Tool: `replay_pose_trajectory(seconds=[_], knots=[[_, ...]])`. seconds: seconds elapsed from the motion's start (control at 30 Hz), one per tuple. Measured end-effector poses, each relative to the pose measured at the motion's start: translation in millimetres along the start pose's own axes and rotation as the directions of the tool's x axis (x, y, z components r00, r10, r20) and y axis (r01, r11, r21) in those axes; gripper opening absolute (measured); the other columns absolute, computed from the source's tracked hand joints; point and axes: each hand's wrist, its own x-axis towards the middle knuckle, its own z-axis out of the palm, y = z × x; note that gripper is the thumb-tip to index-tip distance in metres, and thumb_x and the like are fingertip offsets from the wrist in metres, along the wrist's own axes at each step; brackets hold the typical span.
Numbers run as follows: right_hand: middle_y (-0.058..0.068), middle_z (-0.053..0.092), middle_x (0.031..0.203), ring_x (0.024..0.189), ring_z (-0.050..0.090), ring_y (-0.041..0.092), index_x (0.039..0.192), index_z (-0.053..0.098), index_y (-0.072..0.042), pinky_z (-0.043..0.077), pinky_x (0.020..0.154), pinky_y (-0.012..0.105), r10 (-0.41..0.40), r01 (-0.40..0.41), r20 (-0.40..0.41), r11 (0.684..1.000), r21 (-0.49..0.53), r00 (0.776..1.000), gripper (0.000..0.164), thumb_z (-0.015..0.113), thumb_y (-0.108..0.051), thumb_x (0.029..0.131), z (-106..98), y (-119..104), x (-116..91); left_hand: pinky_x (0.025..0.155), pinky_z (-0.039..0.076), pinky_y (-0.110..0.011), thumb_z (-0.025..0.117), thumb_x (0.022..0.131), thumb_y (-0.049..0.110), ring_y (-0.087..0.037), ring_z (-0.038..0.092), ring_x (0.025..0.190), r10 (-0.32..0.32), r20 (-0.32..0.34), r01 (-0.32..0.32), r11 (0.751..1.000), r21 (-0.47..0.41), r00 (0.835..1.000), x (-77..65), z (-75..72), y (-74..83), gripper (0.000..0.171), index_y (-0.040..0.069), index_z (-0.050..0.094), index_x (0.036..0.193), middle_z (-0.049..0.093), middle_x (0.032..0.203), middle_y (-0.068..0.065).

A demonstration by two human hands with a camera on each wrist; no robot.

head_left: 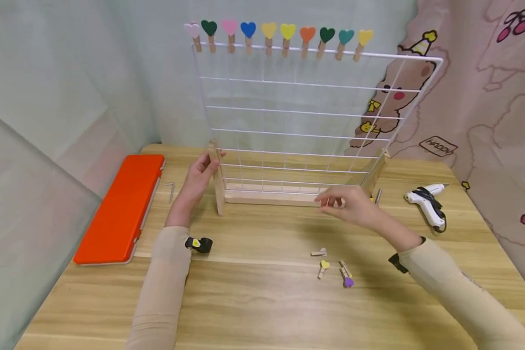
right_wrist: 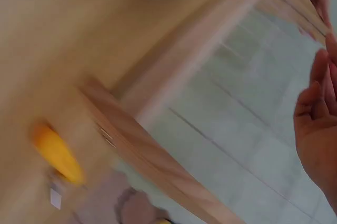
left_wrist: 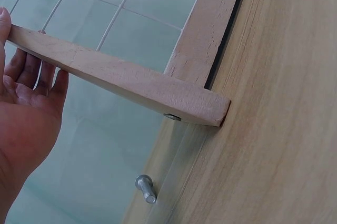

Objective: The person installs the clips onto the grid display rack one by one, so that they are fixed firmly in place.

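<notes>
A white wire grid rack (head_left: 398,56) stands on the table between two wooden side posts, joined low down by a wooden crossbar (head_left: 267,200). My left hand (head_left: 197,179) grips the left post (head_left: 219,187), thumb in front and fingers behind, as the left wrist view also shows. Before the crossbar's right part hovers my right hand (head_left: 352,206), fingers loosely bent, no object visible in them. Heart-topped clothespins (head_left: 269,39) in several colours line the rack's top wire. Loose ones lie in front: a whitish clothespin (head_left: 318,253), a yellow clothespin (head_left: 323,269) and a purple-hearted clothespin (head_left: 348,281) beside another.
A red case (head_left: 118,209) lies at the left, with an L-shaped metal key (head_left: 171,192) near it. A white and black glue gun (head_left: 428,206) lies at the right. Beyond the right post (right_wrist: 152,155) is a blurred yellow handle (right_wrist: 59,154). Curtains hang behind the table.
</notes>
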Motion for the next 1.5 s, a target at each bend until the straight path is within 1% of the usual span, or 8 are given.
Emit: replay_pose_trajectory(seconds=[0.17, 0.47, 0.57, 0.77, 1.03, 1.23, 1.33, 1.5], knots=[[-0.011, 0.062, 0.081, 0.061, 0.049, 0.001, 0.091, 0.065, -0.015, 0.042, 0.054, 0.019, 0.139, -0.168, 0.274, 0.982, 0.087, 0.952, 0.014, 0.065, -0.019, 0.077, 33, -1, -45, 0.094, 0.028, -0.032, 0.047, 0.087, 0.03, -0.02, 0.038, 0.112, 0.007, 0.003, -0.007, 1.0, -0.017, 1.0, 1.0, 1.4, -0.3, 0.041, 0.01, 0.047, 0.123, 0.046, 0.125, -0.006], [-0.013, 0.061, 0.081, 0.063, 0.048, -0.001, 0.09, 0.065, -0.017, 0.042, 0.054, 0.017, 0.164, -0.206, 0.306, 0.972, 0.11, 0.938, 0.013, 0.064, -0.023, 0.078, 41, -13, -81, 0.092, 0.029, -0.03, 0.047, 0.087, 0.03, -0.025, 0.036, 0.113, 0.005, -0.007, -0.005, 0.999, -0.039, 1.0, 0.3, 1.2, -0.4, 0.041, 0.008, 0.047, 0.121, 0.048, 0.123, -0.006], [-0.011, 0.061, 0.083, 0.067, 0.05, -0.002, 0.092, 0.064, -0.017, 0.044, 0.056, 0.018, 0.158, -0.208, 0.335, 0.971, 0.117, 0.929, 0.015, 0.064, -0.023, 0.078, 43, -17, -85, 0.089, 0.03, -0.026, 0.048, 0.086, 0.03, -0.031, 0.034, 0.113, 0.017, -0.007, -0.017, 0.999, -0.051, 1.0, 0.5, 1.4, -0.4, 0.041, 0.005, 0.047, 0.119, 0.05, 0.122, -0.006], [-0.012, 0.057, 0.079, 0.065, 0.049, -0.003, 0.091, 0.065, -0.015, 0.044, 0.056, 0.017, 0.104, -0.159, 0.377, 0.981, 0.116, 0.92, 0.017, 0.065, -0.025, 0.077, 50, -20, -80, 0.088, 0.031, -0.025, 0.048, 0.086, 0.029, -0.025, 0.038, 0.111, 0.033, -0.007, -0.034, 0.998, -0.044, 0.999, 0.6, 1.2, -0.1, 0.042, 0.004, 0.046, 0.121, 0.049, 0.123, -0.009], [-0.013, 0.055, 0.073, 0.06, 0.047, -0.003, 0.081, 0.062, -0.016, 0.042, 0.053, 0.015, 0.09, -0.185, 0.475, 0.97, 0.157, 0.875, 0.01, 0.065, -0.024, 0.076, 51, -20, -75, 0.099, 0.024, -0.039, 0.046, 0.088, 0.03, -0.018, 0.035, 0.118, 0.001, 0.019, -0.001, 1.0, -0.008, 1.0, 0.1, -0.1, -0.7, 0.043, 0.01, 0.044, 0.126, 0.04, 0.132, -0.007], [-0.015, 0.055, 0.073, 0.06, 0.048, -0.002, 0.076, 0.057, -0.02, 0.043, 0.054, 0.016, 0.091, -0.218, 0.548, 0.961, 0.171, 0.831, 0.009, 0.066, -0.022, 0.076, 46, -20, -75, 0.1, 0.022, -0.039, 0.046, 0.087, 0.032, -0.015, 0.035, 0.119, -0.012, 0.018, 0.012, 1.0, -0.002, 1.0, -0.5, -0.1, -0.6, 0.042, 0.013, 0.046, 0.125, 0.04, 0.132, -0.003], [-0.015, 0.054, 0.074, 0.062, 0.048, -0.003, 0.076, 0.057, -0.021, 0.043, 0.056, 0.016, 0.075, -0.197, 0.539, 0.965, 0.172, 0.839, 0.01, 0.066, -0.023, 0.075, 45, -20, -76, 0.101, 0.022, -0.039, 0.045, 0.088, 0.033, -0.015, 0.033, 0.12, -0.006, 0.027, 0.006, 1.0, 0.003, 1.0, -0.4, -0.2, -0.6, 0.043, 0.013, 0.045, 0.125, 0.039, 0.132, -0.002], [-0.014, 0.053, 0.079, 0.068, 0.05, -0.002, 0.076, 0.057, -0.023, 0.044, 0.06, 0.016, 0.029, -0.118, 0.46, 0.979, 0.168, 0.887, 0.01, 0.066, -0.026, 0.075, 43, -19, -77, 0.1, 0.022, -0.039, 0.045, 0.088, 0.032, -0.015, 0.033, 0.12, 0.0, 0.03, 0.0, 1.0, 0.007, 1.0, 0.2, -0.1, 0.5, 0.044, 0.01, 0.043, 0.126, 0.039, 0.132, -0.003]])
